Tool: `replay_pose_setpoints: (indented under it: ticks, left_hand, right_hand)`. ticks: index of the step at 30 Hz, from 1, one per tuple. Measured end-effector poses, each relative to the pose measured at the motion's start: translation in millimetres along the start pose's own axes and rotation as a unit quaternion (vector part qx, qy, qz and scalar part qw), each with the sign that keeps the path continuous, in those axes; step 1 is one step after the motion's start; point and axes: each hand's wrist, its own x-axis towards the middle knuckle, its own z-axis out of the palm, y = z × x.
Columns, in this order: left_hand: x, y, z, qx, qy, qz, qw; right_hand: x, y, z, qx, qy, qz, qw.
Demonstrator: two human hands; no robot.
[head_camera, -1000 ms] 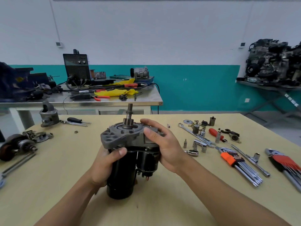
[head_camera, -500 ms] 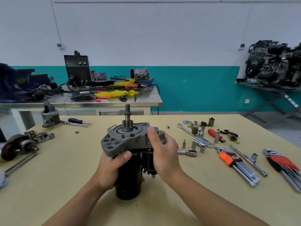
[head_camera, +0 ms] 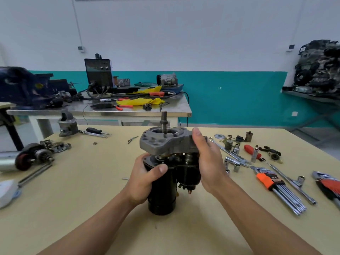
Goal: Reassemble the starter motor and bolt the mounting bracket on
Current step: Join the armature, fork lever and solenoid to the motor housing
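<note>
A black starter motor body stands upright on the wooden table, its steel shaft pointing up. A grey cast mounting bracket sits around the shaft, raised a little above the body so a gap shows beneath it. My left hand grips the top of the black body, thumb across its front. My right hand grips the bracket's right end, thumb on its upper edge, and hides the solenoid side.
Sockets, a ratchet, spanners, a red-handled screwdriver and orange hex key sets lie to the right. A grey nose housing, a screwdriver and an armature lie at left. A cluttered steel bench stands behind.
The bracket has risen off the motor body, opening a gap under it. My left hand slid from the bracket's lower edge down onto the black body. My right hand stays on the bracket.
</note>
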Motion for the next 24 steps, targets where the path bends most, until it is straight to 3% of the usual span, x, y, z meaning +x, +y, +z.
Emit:
replay_pose_setpoints:
  ticks: [5, 12, 24]
  left_hand:
    - [1, 2, 1, -0.004, -0.016, 0.024, 1.0]
    - [-2, 5, 0, -0.013, -0.021, 0.009, 1.0]
    - [-6, 7, -2, -0.026, -0.031, -0.026, 0.999]
  right_hand:
    - [0, 2, -2, -0.001, -0.048, 0.037, 0.998]
    - [-3, 3, 0, -0.014, -0.057, 0.05, 0.997]
    - [-16, 16, 5, 0.02, -0.001, 0.044, 0.999]
